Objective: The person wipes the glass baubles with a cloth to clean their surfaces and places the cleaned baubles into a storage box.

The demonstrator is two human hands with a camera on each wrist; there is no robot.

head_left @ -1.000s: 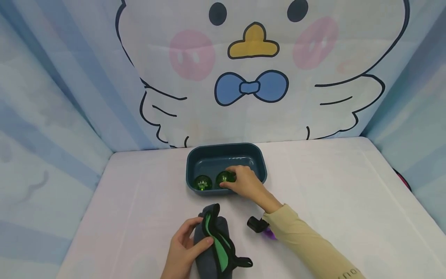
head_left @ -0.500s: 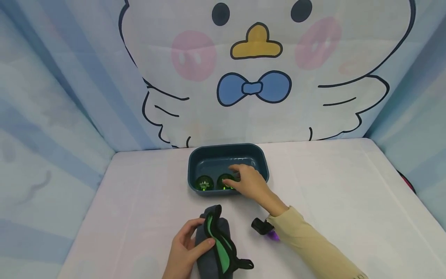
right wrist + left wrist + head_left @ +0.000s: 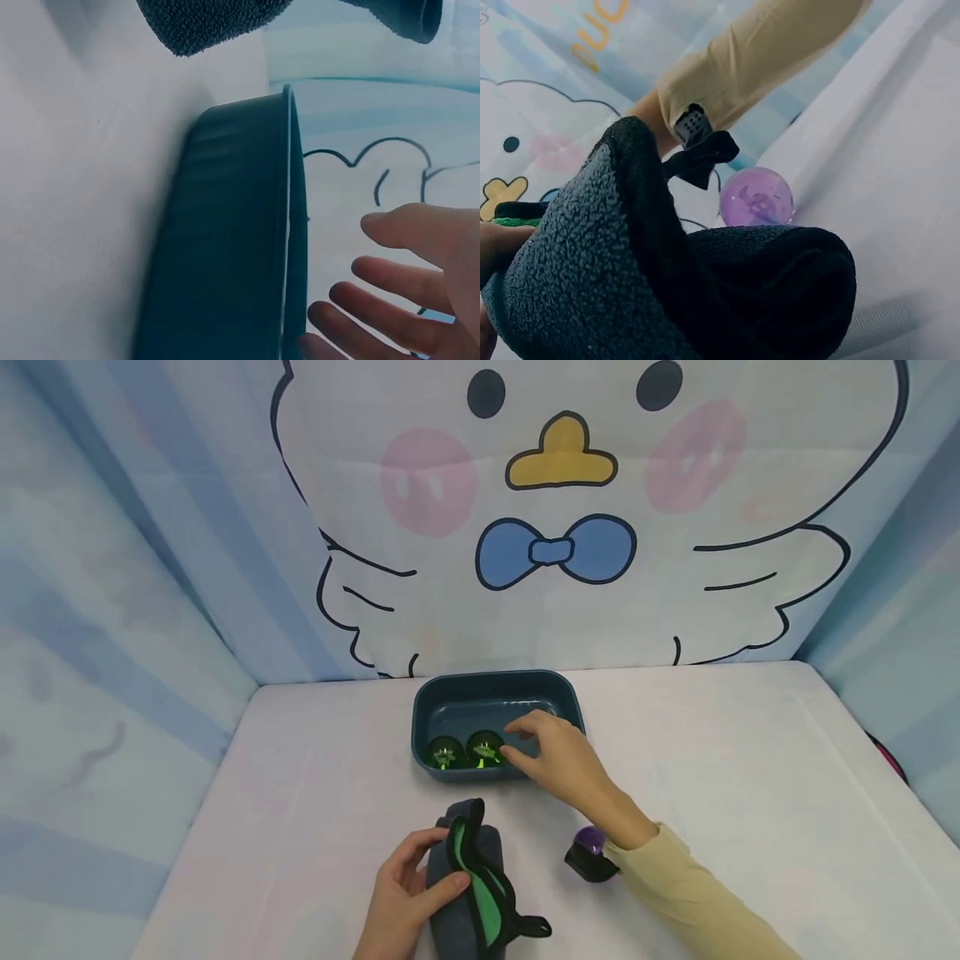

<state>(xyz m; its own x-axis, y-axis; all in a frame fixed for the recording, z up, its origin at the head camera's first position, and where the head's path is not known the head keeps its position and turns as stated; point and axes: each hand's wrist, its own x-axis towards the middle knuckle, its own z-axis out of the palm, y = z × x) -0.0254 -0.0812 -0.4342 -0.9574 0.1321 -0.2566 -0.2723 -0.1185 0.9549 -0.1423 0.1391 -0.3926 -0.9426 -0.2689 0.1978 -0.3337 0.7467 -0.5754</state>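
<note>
My left hand (image 3: 408, 893) grips a folded grey terry towel (image 3: 453, 922) with black edging, a green inner face and a small loop, near the table's front. In the left wrist view, the rolled end of the towel (image 3: 592, 255) fills the foreground. My right hand (image 3: 562, 760) is over the right side of a dark teal tray (image 3: 491, 677), its fingers parted and holding nothing. Two green see-through balls lie in the tray: a left ball (image 3: 446, 752) and a right ball (image 3: 484, 748) beside my right thumb. In the right wrist view, the tray wall (image 3: 225, 225) hides both balls.
A purple see-through ball (image 3: 590, 838) lies on the white table (image 3: 330, 793), partly hidden by the black camera (image 3: 591, 865) at my right wrist. A printed cloth wall (image 3: 555, 610) stands behind the tray, with more cloth along both sides.
My right hand has let go of the right green ball, leaving it in the tray, and drawn back to the right. My left hand keeps its hold on the towel.
</note>
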